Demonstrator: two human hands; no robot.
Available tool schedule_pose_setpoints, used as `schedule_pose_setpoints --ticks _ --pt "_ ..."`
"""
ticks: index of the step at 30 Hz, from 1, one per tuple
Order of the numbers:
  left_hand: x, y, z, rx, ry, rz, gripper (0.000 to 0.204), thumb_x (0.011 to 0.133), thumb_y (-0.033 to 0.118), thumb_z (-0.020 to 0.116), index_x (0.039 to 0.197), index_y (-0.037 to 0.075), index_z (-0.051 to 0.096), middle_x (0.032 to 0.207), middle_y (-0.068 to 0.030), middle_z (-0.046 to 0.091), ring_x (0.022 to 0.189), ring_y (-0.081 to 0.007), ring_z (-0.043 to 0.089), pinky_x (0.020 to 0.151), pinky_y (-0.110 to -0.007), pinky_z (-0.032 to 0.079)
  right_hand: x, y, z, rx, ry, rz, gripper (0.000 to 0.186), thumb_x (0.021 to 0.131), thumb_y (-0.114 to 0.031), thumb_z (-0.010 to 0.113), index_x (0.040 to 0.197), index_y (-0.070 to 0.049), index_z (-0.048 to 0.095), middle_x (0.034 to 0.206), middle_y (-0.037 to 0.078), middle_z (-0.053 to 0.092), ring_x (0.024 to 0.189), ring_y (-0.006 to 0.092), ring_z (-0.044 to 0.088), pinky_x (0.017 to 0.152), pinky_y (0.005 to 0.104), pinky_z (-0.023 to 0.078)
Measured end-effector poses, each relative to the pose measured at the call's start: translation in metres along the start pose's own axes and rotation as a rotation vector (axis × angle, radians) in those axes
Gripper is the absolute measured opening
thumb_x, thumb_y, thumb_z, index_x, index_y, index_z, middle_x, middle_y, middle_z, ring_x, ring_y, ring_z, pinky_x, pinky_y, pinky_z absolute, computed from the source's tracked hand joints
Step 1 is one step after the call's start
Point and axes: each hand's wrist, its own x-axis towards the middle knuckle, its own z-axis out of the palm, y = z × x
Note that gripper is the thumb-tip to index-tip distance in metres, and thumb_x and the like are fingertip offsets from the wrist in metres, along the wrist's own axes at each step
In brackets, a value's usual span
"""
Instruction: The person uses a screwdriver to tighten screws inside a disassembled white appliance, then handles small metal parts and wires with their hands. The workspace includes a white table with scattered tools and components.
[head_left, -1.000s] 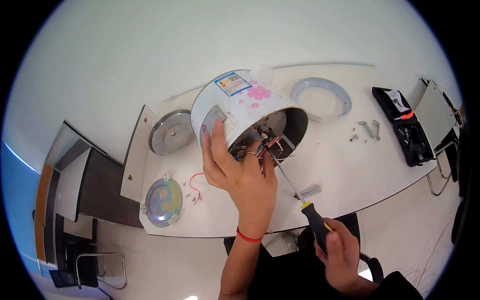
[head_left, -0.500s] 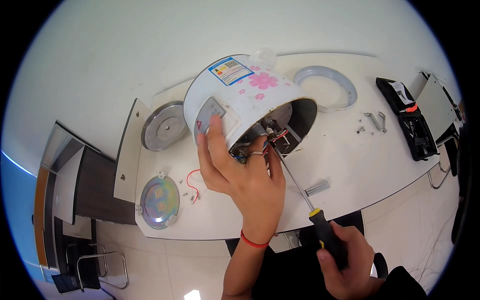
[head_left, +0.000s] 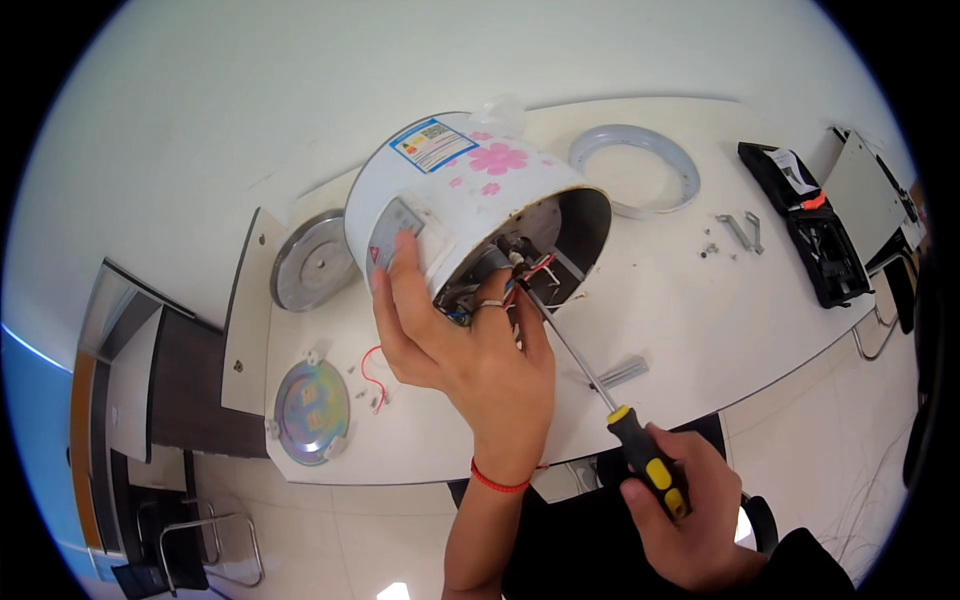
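A white rice cooker body (head_left: 455,215) with pink flowers lies on its side on the table, its open end toward the right and toward me. Wires and small parts (head_left: 530,265) show inside that end. My left hand (head_left: 485,365) is closed over the rim, with some fingers outside on the grey control panel (head_left: 397,235) and others in among the wires. A black-and-yellow screwdriver (head_left: 640,450) is held by its handle in my right hand (head_left: 695,515). Its shaft reaches up to the wiring beside my left fingers; the tip's exact contact is hidden.
On the white table (head_left: 700,330) lie a round metal pan-like part (head_left: 315,260), an iridescent disc (head_left: 312,410), a red wire (head_left: 372,375) and a pale ring (head_left: 690,175). Metal brackets (head_left: 740,235), loose screws (head_left: 708,250), a grey metal strip (head_left: 625,372) and a black tool case (head_left: 825,250) lie to the right.
The screwdriver handle has turned in my right hand, so its yellow patches now face up. The whole view has shifted slightly; my left hand keeps its hold.
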Motion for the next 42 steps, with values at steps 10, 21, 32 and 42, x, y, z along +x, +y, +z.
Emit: schedule_pose_setpoints --ticks 10,21,32,42 --pt "0.000 0.001 0.002 0.045 -0.016 0.015 0.025 0.072 0.005 0.081 0.096 0.005 0.076 0.163 -0.0235 0.033 0.145 -0.0477 0.030 0.111 -0.056 0.028 0.014 0.002 -0.021 1.492 -0.307 0.815 0.049 0.111 -0.037 0.047 0.136 0.005 0.049 0.084 0.010 0.059 0.052 0.0086 0.044 0.049 0.0228 0.033" --pt "0.000 -0.002 0.002 0.059 -0.008 0.027 0.022 0.073 0.005 0.081 0.094 0.006 0.076 0.163 -0.0228 0.034 0.144 -0.0460 0.031 0.112 -0.055 0.027 0.013 -0.020 -0.011 0.188 -0.110 0.193 0.037 0.099 -0.008 0.066 0.132 0.006 0.055 0.087 0.014 0.072 0.069 0.0180 0.069 0.064 0.0300 0.055" --pt "0.000 0.001 0.001 0.053 -0.015 0.015 0.023 0.074 0.003 0.082 0.095 0.009 0.077 0.163 -0.0225 0.034 0.144 -0.0464 0.031 0.112 -0.055 0.028 0.021 -0.004 -0.020 1.053 -0.342 0.579 0.049 0.095 0.003 0.070 0.130 -0.006 0.038 0.100 0.012 0.059 0.060 0.0086 0.057 0.051 0.0207 0.045" --pt "0.001 0.002 0.001 0.058 -0.011 0.033 0.021 0.074 0.005 0.083 0.094 0.009 0.077 0.163 -0.0215 0.033 0.143 -0.0469 0.032 0.111 -0.056 0.029 0.018 -0.005 -0.020 1.514 -0.209 0.834 0.039 0.109 -0.013 0.049 0.143 0.005 0.046 0.105 0.017 0.064 0.062 0.0156 0.056 0.055 0.0285 0.046"
